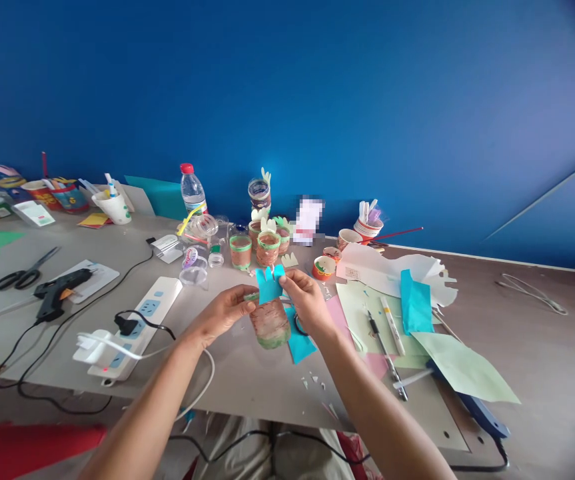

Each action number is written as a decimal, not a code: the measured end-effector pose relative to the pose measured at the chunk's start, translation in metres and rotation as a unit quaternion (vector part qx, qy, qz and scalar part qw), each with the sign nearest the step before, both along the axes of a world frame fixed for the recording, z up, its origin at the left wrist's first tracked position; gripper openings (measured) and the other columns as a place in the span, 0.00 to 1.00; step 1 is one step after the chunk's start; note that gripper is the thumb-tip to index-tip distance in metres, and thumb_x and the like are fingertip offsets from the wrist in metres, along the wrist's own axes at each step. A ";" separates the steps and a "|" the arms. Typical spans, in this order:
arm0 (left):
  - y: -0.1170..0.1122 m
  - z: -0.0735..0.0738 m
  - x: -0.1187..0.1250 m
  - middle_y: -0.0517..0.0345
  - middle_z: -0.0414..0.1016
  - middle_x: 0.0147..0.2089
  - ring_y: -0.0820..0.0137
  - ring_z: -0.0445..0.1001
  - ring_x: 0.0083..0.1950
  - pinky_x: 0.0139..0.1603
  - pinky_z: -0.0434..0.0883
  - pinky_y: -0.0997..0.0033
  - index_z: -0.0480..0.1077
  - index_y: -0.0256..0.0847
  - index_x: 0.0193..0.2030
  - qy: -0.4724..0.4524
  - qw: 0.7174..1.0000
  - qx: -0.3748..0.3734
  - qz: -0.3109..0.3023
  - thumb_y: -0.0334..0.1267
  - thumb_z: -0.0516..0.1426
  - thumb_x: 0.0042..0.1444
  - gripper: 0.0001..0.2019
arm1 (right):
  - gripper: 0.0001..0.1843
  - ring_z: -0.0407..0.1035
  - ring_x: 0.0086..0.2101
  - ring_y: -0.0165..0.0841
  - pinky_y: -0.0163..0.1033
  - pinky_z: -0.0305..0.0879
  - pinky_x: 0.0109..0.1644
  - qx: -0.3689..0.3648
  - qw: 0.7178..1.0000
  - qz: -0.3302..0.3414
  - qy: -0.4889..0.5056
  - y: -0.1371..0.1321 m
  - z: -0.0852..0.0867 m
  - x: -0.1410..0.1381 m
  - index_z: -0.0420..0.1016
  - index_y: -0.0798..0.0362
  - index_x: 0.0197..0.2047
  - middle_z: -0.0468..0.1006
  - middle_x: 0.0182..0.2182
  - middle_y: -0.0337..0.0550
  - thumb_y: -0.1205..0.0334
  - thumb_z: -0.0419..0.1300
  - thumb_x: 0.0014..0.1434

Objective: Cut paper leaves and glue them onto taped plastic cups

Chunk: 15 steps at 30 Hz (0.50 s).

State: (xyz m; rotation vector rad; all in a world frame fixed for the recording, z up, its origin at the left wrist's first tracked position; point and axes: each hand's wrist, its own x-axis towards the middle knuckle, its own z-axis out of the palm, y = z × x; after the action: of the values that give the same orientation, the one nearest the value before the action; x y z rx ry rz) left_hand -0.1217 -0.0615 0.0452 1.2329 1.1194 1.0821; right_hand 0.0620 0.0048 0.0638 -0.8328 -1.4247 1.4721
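Brown-and-green painted cup (pixel 270 327), seemingly of clear plastic, is held tilted above the grey tabletop (pixel 247 393), just right of the left hand (pixel 228 310), by whose thumb and fingers its rim is gripped. A bright-blue paper cutout (pixel 269 288) with a scalloped top edge is pinched between the thumb and forefinger of the right hand (pixel 303 297) and is held over the cup's mouth, just left of that hand; whether it is glued there cannot be told. Below the right hand, a flat piece of bright-blue paper (pixel 301 348) is partly covered by a dark ring-shaped handle (pixel 299 325). Beyond both hands, a similar painted cup with a pale scalloped paper (pixel 268 248) is seen. Well to the left of the left hand, a black glue gun (pixel 53 303) is laid.

The step in hand is judged to be the fitting of the cutout to the rim. For the next move, a steady cup seems to be called for, with the cutout centred and pressed flat.
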 end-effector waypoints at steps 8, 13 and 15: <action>0.010 -0.001 0.009 0.48 0.77 0.53 0.53 0.70 0.58 0.58 0.64 0.57 0.73 0.39 0.51 -0.029 0.998 0.008 -0.051 0.50 0.63 0.52 0.23 | 0.14 0.63 0.29 0.32 0.37 0.61 0.37 0.038 0.998 0.004 -0.047 0.008 -0.004 0.007 0.72 0.52 0.27 0.72 0.26 0.38 0.50 0.61 0.52; 0.022 -0.004 0.018 0.49 0.78 0.52 0.53 0.71 0.57 0.58 0.63 0.56 0.74 0.40 0.51 -0.032 0.998 0.011 -0.057 0.51 0.63 0.51 0.24 | 0.15 0.62 0.27 0.30 0.36 0.59 0.33 0.043 0.998 -0.007 -0.049 0.015 -0.009 0.015 0.71 0.52 0.26 0.69 0.23 0.37 0.49 0.61 0.52; 0.027 -0.005 0.023 0.49 0.78 0.51 0.53 0.71 0.56 0.57 0.64 0.56 0.75 0.40 0.50 -0.029 0.998 0.018 -0.052 0.53 0.63 0.49 0.25 | 0.16 0.61 0.27 0.31 0.36 0.58 0.31 0.039 0.998 -0.018 -0.047 0.017 -0.011 0.020 0.71 0.52 0.26 0.67 0.22 0.36 0.47 0.61 0.52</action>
State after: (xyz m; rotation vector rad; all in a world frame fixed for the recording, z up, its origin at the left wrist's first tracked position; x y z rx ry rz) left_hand -0.0989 -0.0348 0.0402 1.2654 0.9840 1.0558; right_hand 0.0818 0.0217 0.0531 -0.8849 -1.5188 1.3577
